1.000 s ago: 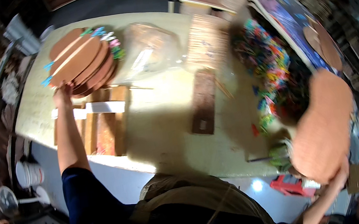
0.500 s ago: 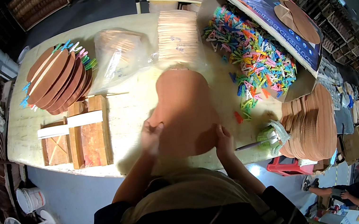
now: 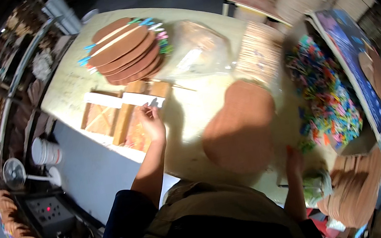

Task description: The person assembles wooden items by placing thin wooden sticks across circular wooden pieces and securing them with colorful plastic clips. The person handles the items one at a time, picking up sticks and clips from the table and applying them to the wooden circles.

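Observation:
A brown oval board (image 3: 240, 128) lies flat on the pale table (image 3: 68, 89) in front of me, with neither hand on it. My left hand (image 3: 153, 123) reaches out to the left and rests its fingertips on a wooden jig (image 3: 121, 118) crossed by white strips. My right hand (image 3: 294, 162) is low at the right, just past the oval's edge. Its fingers point at the near fringe of a heap of coloured clips (image 3: 325, 90), and an orange clip lies at the fingertips. Blur hides whether the fingers pinch it.
A stack of brown ovals with clips on their rims (image 3: 125, 54) sits at the far left. Beside it are a clear plastic bag (image 3: 198, 48) and a bundle of thin sticks (image 3: 258, 53). More brown boards are piled at the lower right (image 3: 356, 191). A blue printed board (image 3: 356, 59) stands beyond the clips.
Both hands have let go of the oval board, which now lies on the table. My left hand moved left to the jig and my right hand moved right toward the clips.

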Available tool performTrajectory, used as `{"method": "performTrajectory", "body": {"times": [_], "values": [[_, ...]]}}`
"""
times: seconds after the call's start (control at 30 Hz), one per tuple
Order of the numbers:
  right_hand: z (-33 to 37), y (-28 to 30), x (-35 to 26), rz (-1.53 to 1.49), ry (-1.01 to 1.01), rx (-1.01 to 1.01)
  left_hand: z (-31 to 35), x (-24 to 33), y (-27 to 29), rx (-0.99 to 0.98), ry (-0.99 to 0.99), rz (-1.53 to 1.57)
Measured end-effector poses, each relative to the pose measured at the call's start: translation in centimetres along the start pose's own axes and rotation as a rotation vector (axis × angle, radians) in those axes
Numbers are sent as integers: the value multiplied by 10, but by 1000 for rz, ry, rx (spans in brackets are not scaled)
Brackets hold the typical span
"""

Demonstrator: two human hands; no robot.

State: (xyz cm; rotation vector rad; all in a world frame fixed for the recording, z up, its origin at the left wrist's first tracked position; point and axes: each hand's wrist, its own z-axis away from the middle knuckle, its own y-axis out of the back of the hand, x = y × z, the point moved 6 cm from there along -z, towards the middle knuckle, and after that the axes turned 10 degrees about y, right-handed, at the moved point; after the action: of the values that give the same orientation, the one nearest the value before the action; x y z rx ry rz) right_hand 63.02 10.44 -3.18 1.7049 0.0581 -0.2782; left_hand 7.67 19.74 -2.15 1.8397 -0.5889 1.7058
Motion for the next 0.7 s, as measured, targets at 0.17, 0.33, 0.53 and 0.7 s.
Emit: {"method": "performTrajectory", "body": {"times": [0.17,0.33,0.53,0.7], "values": [[-29,19,-10,285,114,-321,-60,-44,30,308,618,269],[-60,-3,-24,-10,233,-195,-75,-73,20,128,884,615],[-41,-28,-27,-400,191,31,-59,-31,20,234,483,773],[-40,-23,-35,-168,290,84,56,80,-78,-300,-423,-98]]}}
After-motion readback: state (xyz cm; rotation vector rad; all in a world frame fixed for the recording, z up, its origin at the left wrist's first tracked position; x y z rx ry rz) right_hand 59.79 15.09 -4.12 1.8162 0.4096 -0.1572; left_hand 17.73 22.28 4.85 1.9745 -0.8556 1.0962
